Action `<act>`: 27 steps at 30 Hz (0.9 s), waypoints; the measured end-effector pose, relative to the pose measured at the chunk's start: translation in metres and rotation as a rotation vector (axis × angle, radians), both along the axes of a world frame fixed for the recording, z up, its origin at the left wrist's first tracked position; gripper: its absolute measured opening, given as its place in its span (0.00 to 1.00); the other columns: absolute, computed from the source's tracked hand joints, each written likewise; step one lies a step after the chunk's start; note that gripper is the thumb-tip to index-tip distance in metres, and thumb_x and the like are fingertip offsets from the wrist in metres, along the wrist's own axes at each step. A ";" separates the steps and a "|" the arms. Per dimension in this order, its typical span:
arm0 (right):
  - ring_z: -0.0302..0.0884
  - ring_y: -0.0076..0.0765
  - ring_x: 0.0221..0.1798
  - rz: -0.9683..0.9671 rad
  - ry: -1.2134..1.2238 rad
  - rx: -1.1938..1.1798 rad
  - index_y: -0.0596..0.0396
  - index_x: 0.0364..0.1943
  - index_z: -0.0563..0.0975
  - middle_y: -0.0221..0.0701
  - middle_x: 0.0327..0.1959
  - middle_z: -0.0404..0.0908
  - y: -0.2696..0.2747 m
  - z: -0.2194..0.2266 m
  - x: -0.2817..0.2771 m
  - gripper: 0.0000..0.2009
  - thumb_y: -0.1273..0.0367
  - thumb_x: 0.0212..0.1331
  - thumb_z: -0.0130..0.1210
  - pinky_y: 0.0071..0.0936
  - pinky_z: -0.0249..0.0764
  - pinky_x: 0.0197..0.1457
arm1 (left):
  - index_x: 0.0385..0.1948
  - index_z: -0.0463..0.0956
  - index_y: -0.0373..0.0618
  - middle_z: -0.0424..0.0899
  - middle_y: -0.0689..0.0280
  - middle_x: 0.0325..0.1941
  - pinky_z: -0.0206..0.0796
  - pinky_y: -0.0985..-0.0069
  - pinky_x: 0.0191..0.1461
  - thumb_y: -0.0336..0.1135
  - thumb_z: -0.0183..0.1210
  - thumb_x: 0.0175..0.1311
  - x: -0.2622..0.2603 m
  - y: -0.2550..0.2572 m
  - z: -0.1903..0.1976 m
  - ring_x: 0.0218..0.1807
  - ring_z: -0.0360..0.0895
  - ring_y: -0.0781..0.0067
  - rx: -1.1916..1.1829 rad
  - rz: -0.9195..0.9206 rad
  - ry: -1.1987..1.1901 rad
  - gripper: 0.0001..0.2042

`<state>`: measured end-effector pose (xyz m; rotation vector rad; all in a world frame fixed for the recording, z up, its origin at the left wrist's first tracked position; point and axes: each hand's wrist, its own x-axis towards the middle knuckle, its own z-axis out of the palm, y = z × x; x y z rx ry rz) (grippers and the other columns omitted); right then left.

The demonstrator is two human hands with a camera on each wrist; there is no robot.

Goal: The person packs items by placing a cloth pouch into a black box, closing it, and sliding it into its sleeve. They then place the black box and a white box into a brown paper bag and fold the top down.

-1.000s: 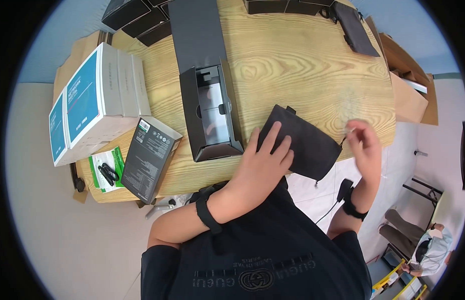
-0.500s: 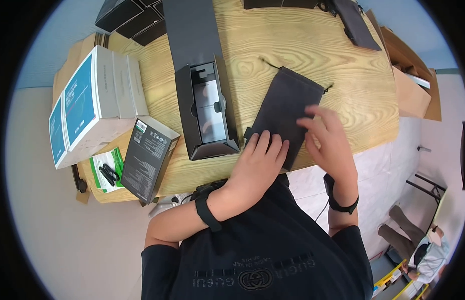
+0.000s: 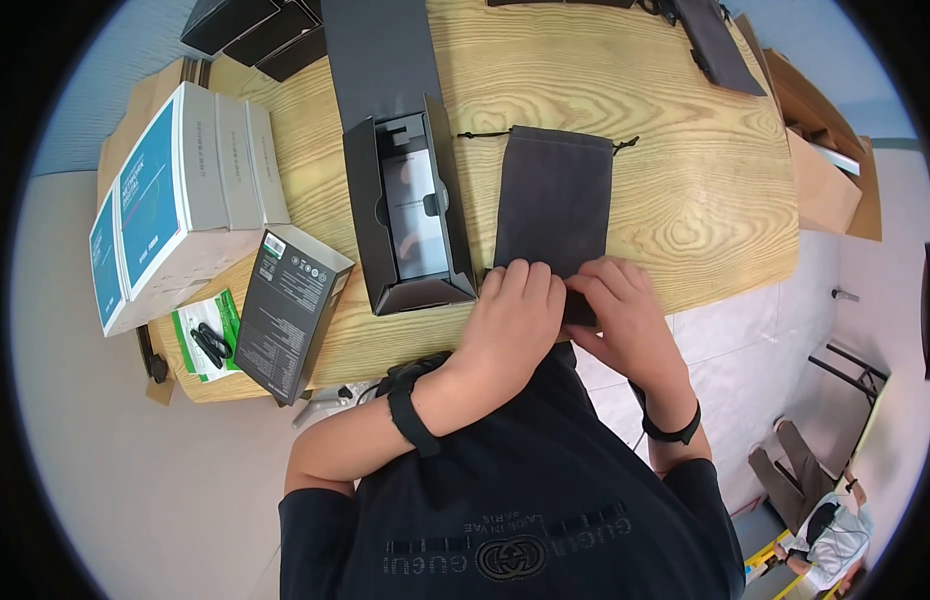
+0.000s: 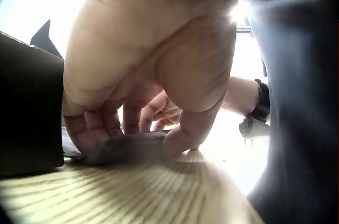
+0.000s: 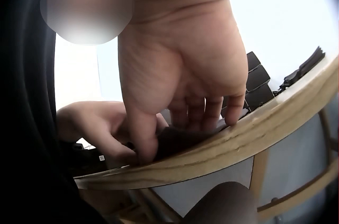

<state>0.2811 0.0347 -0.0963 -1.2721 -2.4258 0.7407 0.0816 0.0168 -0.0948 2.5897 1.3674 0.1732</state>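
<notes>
A dark grey drawstring pouch (image 3: 555, 195) lies flat on the wooden table, its corded mouth pointing away from the person. At its near end, by the table's front edge, both hands work side by side. The left hand (image 3: 520, 310) grips the left near corner, and in the left wrist view its thumb and curled fingers close on the grey cloth (image 4: 130, 147). The right hand (image 3: 625, 315) pinches the right near side, fingers on top and thumb toward the edge. Just left of the pouch stands an open black box (image 3: 362, 225) with a pale lining.
A closed black printed box (image 3: 290, 315), a green-and-white packet (image 3: 210, 320) with a coiled black cable (image 3: 211, 345), and white-and-blue boxes (image 3: 150, 210) occupy the left side. Black boxes (image 3: 255, 30) stand far left; another dark pouch (image 3: 720, 50) lies far right. Someone (image 3: 820, 510) is in the background.
The pouch has turned so its corded mouth, at the right a second ago, now points away. The right hand has come left and down from the mouth to the near end.
</notes>
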 end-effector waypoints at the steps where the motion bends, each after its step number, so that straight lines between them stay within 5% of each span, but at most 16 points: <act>1: 0.73 0.49 0.56 -0.013 0.011 0.011 0.56 0.50 0.78 0.34 0.51 0.77 -0.001 0.000 -0.001 0.28 0.70 0.37 0.73 0.42 0.69 0.59 | 0.45 0.75 0.38 0.72 0.61 0.40 0.66 0.68 0.51 0.31 0.61 0.54 0.003 0.000 -0.001 0.46 0.70 0.61 0.009 0.029 -0.006 0.16; 9: 0.73 0.47 0.56 -0.045 0.009 0.074 0.55 0.47 0.78 0.33 0.53 0.76 -0.004 -0.007 -0.007 0.25 0.70 0.39 0.71 0.41 0.71 0.60 | 0.37 0.73 0.43 0.70 0.62 0.37 0.66 0.68 0.49 0.32 0.65 0.50 0.007 0.002 -0.002 0.44 0.69 0.62 0.015 0.061 -0.021 0.14; 14: 0.74 0.47 0.55 -0.002 -0.008 0.148 0.54 0.47 0.79 0.31 0.51 0.77 -0.002 -0.010 0.005 0.23 0.70 0.41 0.70 0.40 0.72 0.57 | 0.45 0.75 0.38 0.75 0.61 0.42 0.70 0.66 0.52 0.27 0.62 0.52 -0.004 -0.002 -0.001 0.48 0.73 0.61 -0.003 0.020 -0.162 0.16; 20: 0.77 0.46 0.47 -0.017 0.073 -0.003 0.54 0.46 0.78 0.33 0.42 0.81 0.011 -0.004 0.016 0.15 0.72 0.54 0.67 0.41 0.74 0.50 | 0.52 0.72 0.36 0.77 0.56 0.44 0.73 0.63 0.54 0.23 0.60 0.59 -0.004 0.004 -0.002 0.48 0.75 0.54 -0.184 0.098 -0.322 0.18; 22: 0.79 0.49 0.41 -0.211 0.181 -0.166 0.55 0.47 0.76 0.37 0.39 0.82 0.011 -0.006 0.018 0.11 0.72 0.62 0.64 0.41 0.74 0.43 | 0.53 0.72 0.36 0.77 0.54 0.46 0.73 0.62 0.55 0.23 0.60 0.60 -0.002 0.007 -0.003 0.50 0.76 0.52 -0.143 0.139 -0.384 0.18; 27: 0.80 0.53 0.37 -0.292 0.232 -0.285 0.55 0.47 0.73 0.41 0.35 0.81 0.022 -0.006 0.019 0.11 0.72 0.66 0.62 0.40 0.74 0.38 | 0.51 0.73 0.35 0.75 0.50 0.56 0.72 0.58 0.61 0.22 0.62 0.61 -0.001 0.012 -0.005 0.58 0.75 0.46 -0.019 0.128 -0.428 0.16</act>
